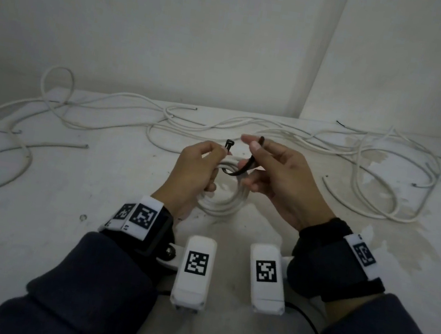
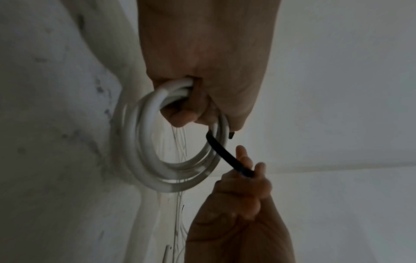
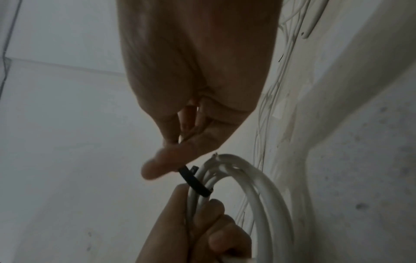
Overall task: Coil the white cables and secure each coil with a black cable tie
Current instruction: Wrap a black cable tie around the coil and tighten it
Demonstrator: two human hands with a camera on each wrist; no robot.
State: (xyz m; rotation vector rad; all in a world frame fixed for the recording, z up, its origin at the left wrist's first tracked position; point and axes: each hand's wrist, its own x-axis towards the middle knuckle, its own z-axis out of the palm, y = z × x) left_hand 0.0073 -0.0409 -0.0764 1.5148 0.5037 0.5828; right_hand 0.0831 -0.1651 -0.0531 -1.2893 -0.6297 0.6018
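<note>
My left hand [image 1: 202, 164] grips a white cable coil [image 1: 225, 199] of several turns, held above the table in the middle of the head view. The left thumb and forefinger also pinch the head end of a black cable tie [image 1: 242, 170]. The tie loops under the coil's top. My right hand [image 1: 268, 168] pinches the tie's tail end, which sticks up past the fingers. The left wrist view shows the coil [image 2: 171, 160] hanging from the left hand [image 2: 198, 99] and the tie [image 2: 227, 156] running to the right hand [image 2: 245, 179]. In the right wrist view the tie [image 3: 194, 182] crosses the coil [image 3: 254, 186].
Several loose white cables [image 1: 248, 130] sprawl over the far half of the white table [image 1: 31, 223], from the left edge to the right edge. A wet stain [image 1: 409, 243] marks the table at right. White walls stand behind.
</note>
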